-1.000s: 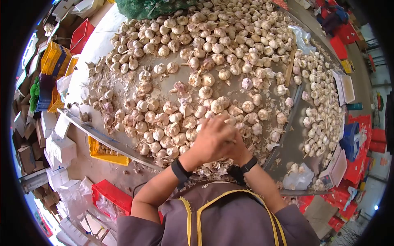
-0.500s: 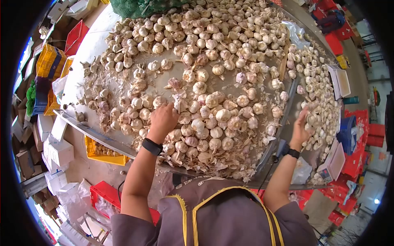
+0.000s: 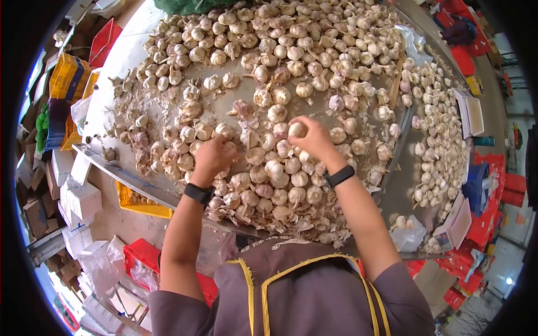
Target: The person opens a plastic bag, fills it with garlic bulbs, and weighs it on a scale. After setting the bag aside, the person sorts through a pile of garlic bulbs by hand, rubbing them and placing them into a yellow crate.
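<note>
My right hand (image 3: 316, 141) holds a garlic bulb (image 3: 297, 130) between thumb and fingers, just above the front pile of garlic bulbs (image 3: 273, 169). To its left, my left hand (image 3: 215, 159) is at the left side of this same pile, its fingers curled inward. What those fingers close around, if anything, is hidden from me. The pile between and below the hands is of whole bulbs with stems, and loose papery skins (image 3: 291, 227) lie along its near edge.
A larger heap of garlic (image 3: 314, 33) covers the back of the metal table (image 3: 224, 112). Past a raised strip on the right lie paler bulbs (image 3: 434, 145), beside a plastic bag (image 3: 409, 234) and a scale (image 3: 455, 221). A yellow crate (image 3: 143, 208) stands below the left edge.
My right hand has moved left from the paler bulbs to the front pile and now has a bulb in its fingers. My left hand has shifted slightly left and nearer to me.
</note>
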`<state>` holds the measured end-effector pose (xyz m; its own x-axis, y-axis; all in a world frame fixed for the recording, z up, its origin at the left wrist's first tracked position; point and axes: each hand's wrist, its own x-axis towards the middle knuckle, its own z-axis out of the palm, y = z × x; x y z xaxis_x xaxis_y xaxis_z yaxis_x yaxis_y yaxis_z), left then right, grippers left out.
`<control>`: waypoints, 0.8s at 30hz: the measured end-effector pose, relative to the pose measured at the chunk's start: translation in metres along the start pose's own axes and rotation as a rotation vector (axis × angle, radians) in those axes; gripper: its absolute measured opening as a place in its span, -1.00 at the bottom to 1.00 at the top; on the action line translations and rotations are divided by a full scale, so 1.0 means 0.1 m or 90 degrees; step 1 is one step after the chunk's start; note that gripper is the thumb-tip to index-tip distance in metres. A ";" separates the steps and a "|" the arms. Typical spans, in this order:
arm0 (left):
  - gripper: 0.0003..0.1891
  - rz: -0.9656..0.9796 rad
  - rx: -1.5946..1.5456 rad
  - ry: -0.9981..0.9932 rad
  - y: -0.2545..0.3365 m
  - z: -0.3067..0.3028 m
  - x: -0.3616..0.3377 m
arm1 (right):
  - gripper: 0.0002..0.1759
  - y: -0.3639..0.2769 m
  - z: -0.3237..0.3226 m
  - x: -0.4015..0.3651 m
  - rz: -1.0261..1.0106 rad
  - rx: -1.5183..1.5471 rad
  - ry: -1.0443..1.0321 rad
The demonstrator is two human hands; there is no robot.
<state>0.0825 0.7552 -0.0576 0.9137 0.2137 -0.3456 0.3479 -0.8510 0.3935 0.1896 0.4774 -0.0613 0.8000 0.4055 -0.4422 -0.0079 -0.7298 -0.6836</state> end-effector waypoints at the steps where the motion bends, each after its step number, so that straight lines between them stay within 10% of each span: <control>1: -0.59 0.018 -0.152 0.024 -0.27 0.13 0.08 | -0.44 0.16 -0.05 -0.02 -0.028 0.114 0.023; 6: -0.56 -0.110 -0.876 -0.116 -0.28 -0.17 0.03 | -0.43 0.41 -0.50 -0.56 -0.044 0.887 -0.035; 10: -0.64 -0.066 -1.146 -0.291 0.10 -0.21 0.19 | -0.47 0.75 -0.35 -0.66 0.035 0.718 -0.063; 12: -0.64 -0.069 -0.421 -0.253 0.27 -0.13 0.39 | -0.49 0.52 -0.25 -0.68 0.058 0.456 -0.074; 14: -0.54 0.188 0.043 0.034 0.28 0.23 0.38 | -0.50 0.22 -0.05 -0.73 -0.092 -0.265 0.132; 20: -0.49 0.206 0.284 -0.122 0.38 0.20 0.39 | -0.38 0.09 0.14 -0.55 -0.011 -0.443 0.041; 24: -0.57 0.149 0.019 -0.003 0.16 0.11 0.21 | -0.39 0.20 -0.10 -0.59 0.004 -0.321 0.018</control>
<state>0.1049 0.7412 -0.0682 0.9676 0.0066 -0.2524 0.1203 -0.8910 0.4378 0.1478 0.4334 -0.0427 0.8164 0.3908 -0.4252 0.2729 -0.9099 -0.3124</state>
